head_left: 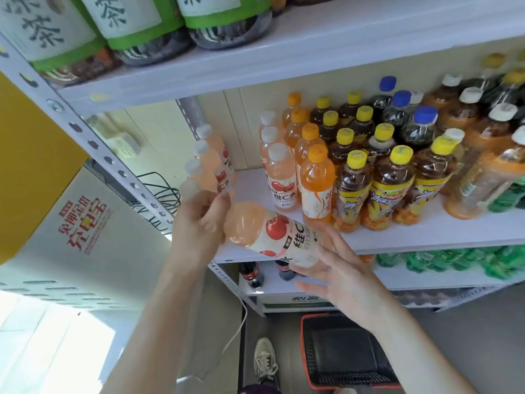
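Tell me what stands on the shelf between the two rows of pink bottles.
Nothing: the head view shows bare white shelf between the left row and the right row.

Bare strip of shelf (250, 191) lies open between the left pink row (211, 163) and the next pink row (279, 177). The held bottle (272, 237) crosses its mouth. The upper shelf (284, 61) limits headroom; yellow-capped bottles (392, 180) pack the right side solid.
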The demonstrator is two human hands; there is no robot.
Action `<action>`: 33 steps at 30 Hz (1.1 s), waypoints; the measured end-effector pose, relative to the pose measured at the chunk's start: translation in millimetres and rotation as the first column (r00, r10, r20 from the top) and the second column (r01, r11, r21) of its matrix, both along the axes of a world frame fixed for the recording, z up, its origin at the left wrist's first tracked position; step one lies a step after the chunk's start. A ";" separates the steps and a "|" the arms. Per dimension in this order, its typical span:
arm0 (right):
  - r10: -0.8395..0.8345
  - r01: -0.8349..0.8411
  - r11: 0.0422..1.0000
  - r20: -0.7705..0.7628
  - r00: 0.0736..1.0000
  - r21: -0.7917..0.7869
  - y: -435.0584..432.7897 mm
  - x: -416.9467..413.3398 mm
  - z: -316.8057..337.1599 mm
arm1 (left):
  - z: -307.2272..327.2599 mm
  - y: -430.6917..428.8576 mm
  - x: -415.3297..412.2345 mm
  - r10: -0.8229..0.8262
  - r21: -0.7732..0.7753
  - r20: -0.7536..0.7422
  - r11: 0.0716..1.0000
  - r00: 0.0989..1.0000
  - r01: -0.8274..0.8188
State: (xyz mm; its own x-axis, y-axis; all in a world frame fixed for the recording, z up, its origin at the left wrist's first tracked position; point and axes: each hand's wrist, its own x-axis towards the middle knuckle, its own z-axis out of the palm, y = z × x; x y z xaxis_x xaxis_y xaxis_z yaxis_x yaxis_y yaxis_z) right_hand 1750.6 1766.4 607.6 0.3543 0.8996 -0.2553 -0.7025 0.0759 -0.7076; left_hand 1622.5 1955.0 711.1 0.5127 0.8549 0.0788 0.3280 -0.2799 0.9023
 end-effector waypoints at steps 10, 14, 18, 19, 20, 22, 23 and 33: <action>-0.295 0.341 0.940 0.488 0.822 -0.005 -62.6 1.4 66.9 | 0.0 -23.5 -13.1 -0.285 -0.300 0.284 0.880 0.915 0.367; -0.247 0.298 0.955 0.540 0.805 -0.008 -81.3 3.6 86.0 | 2.4 -34.3 -11.1 -0.328 -0.224 0.298 0.889 0.896 0.400; -0.143 0.211 0.977 0.652 0.745 -0.027 -92.6 4.2 93.3 | 3.4 -38.3 -5.2 -0.226 -0.267 0.301 0.913 0.926 0.310; -0.149 0.219 0.975 0.660 0.736 -0.025 -93.0 3.8 95.5 | 3.5 -38.8 -4.3 -0.203 -0.283 0.294 0.915 0.934 0.288; -0.166 0.236 0.971 0.659 0.734 -0.019 -93.0 3.6 97.3 | 3.9 -39.3 -3.7 -0.191 -0.289 0.283 0.918 0.940 0.274; -0.190 0.267 0.963 0.641 0.743 -0.024 -93.4 1.4 102.1 | 6.4 -41.9 -4.2 -0.200 -0.271 0.270 0.923 0.942 0.273; -0.199 0.276 0.961 0.615 0.763 -0.032 -93.1 0.4 104.0 | 8.4 -44.2 -5.1 -0.208 -0.254 0.274 0.926 0.939 0.280; -0.117 0.213 0.958 0.412 0.904 -0.194 -85.9 3.6 105.6 | 39.6 -72.7 4.4 -0.272 0.053 0.360 0.961 0.893 0.271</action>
